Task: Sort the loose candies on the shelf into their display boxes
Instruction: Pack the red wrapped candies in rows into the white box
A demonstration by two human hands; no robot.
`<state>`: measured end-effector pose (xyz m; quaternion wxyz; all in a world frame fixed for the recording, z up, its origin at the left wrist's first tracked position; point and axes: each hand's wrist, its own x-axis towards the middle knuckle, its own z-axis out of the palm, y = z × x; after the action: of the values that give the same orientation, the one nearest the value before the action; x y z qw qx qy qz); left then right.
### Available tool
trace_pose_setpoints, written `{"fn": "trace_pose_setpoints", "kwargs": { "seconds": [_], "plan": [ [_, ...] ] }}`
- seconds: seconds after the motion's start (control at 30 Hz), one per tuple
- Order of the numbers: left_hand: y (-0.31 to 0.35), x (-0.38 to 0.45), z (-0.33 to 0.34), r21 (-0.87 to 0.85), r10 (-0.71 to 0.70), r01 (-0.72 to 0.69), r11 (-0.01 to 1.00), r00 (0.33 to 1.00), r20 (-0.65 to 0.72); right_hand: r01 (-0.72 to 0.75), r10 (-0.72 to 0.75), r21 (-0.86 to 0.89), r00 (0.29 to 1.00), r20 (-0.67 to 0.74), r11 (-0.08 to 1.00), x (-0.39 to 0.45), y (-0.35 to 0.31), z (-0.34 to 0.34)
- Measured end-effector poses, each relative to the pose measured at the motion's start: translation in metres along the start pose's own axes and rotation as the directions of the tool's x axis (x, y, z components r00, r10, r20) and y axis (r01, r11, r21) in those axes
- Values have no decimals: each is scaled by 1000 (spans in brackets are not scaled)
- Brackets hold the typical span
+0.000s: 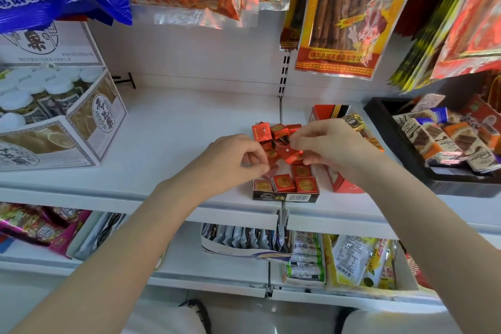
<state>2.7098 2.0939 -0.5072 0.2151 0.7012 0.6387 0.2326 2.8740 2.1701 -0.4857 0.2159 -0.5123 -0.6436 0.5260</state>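
Observation:
A small dark display box (284, 197) sits near the front edge of the white shelf (173, 133), with several red foil candies (283, 183) standing in it. More red candies (261, 131) are piled at its far end. My left hand (233, 161) pinches a red candy over the box. My right hand (329, 145) holds another red candy (291, 154) just above the pile. A red and white display box (329, 112) stands behind my right hand, with gold-wrapped candies (353, 120) in it.
A black tray (401, 141) of chocolate bars stands at the right. A carton of white-capped jars (81, 127) stands at the left. Snack bags (339, 16) hang above the shelf. Lower shelves hold more packets (303, 257).

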Motion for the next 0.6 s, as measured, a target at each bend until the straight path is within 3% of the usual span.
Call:
{"fn": "trace_pose_setpoints", "kwargs": {
  "seconds": [0.1,0.2,0.33,0.43,0.6],
  "plan": [
    [6,2,8,75,-5,-1,997,997,75,11,-13,-138,1000,-17,990,2,4,-2],
    [6,4,13,125,-8,-6,992,994,109,114,-160,-398,984,-84,910,3,6,1],
    [5,7,13,174,-14,3,985,998,66,358,-455,-681,890,40,639,2,7,18],
    [2,7,10,258,-36,7,966,994,106,412,-445,-783,874,194,466,3,8,30],
    [-4,5,4,304,-29,-27,952,984,177,391,-254,-694,920,297,604,1,4,18]
  ]
}}
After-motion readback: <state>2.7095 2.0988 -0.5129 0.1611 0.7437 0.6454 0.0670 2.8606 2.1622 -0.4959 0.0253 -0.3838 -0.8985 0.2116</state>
